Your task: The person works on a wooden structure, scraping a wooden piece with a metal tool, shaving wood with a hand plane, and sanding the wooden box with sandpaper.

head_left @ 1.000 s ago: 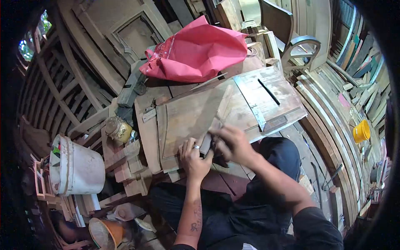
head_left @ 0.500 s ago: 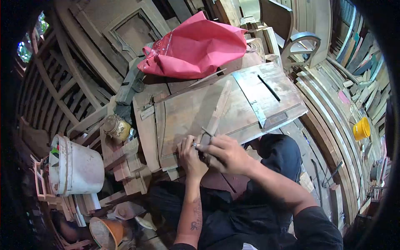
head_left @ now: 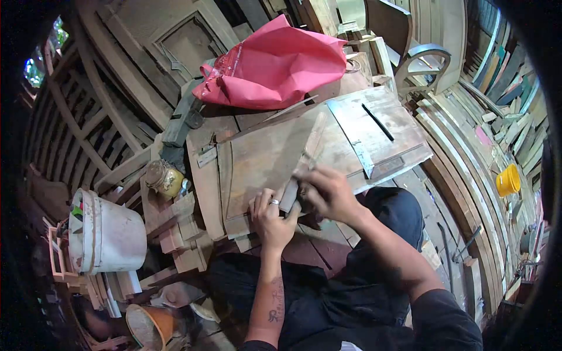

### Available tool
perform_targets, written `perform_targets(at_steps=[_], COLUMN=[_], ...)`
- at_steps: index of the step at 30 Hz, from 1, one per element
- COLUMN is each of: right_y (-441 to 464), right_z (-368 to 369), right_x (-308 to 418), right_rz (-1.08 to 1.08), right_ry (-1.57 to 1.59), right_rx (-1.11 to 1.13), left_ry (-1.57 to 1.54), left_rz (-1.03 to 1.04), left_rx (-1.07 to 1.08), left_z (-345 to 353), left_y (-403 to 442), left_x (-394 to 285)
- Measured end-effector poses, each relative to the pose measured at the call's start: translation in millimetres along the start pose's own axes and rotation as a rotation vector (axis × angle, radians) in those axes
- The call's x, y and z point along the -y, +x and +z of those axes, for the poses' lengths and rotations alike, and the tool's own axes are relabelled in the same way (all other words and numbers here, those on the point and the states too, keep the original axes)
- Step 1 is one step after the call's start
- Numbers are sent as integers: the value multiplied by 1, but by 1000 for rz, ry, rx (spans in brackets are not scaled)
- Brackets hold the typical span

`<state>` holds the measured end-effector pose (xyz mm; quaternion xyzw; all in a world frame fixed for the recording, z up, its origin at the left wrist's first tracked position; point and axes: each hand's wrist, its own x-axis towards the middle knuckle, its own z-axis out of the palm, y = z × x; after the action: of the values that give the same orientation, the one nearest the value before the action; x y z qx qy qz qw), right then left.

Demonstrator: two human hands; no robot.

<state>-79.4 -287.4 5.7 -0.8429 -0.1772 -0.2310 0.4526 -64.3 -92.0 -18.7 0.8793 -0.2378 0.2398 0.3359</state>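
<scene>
A narrow wooden strip lies slantwise across a flat wooden panel, its near end between my hands. My left hand, with a ring on one finger, is closed at that near end, thumb against the strip and fingertips by the panel. My right hand is curled over the strip a little farther up, its fingers smeared by motion. Whatever it grips is too blurred to name. To the right of the strip, a flat metal square and a thin black stick rest on the panel.
A pink bag lies beyond the panel. At left are a jar, a white bucket and an orange container. Long boards curve along the right, with a yellow bucket past them.
My right hand has moved up and right along the strip, away from my left hand. The small dark tool seen by its fingers before is now blurred. My left hand stays almost in place.
</scene>
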Motion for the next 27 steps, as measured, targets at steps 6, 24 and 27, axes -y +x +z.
perform_targets(at_steps=[6, 24, 27], right_y=[-15, 7, 1], right_z=[9, -9, -4], right_x=[24, -5, 1], right_rz=[-123, 109, -35], right_ry=[7, -49, -42], right_rx=[183, -60, -3], left_ry=[12, 12, 7], left_rz=[-12, -3, -14], left_rx=[23, 2, 11], left_z=[1, -2, 1], left_y=[-2, 2, 1], left_x=[3, -3, 2])
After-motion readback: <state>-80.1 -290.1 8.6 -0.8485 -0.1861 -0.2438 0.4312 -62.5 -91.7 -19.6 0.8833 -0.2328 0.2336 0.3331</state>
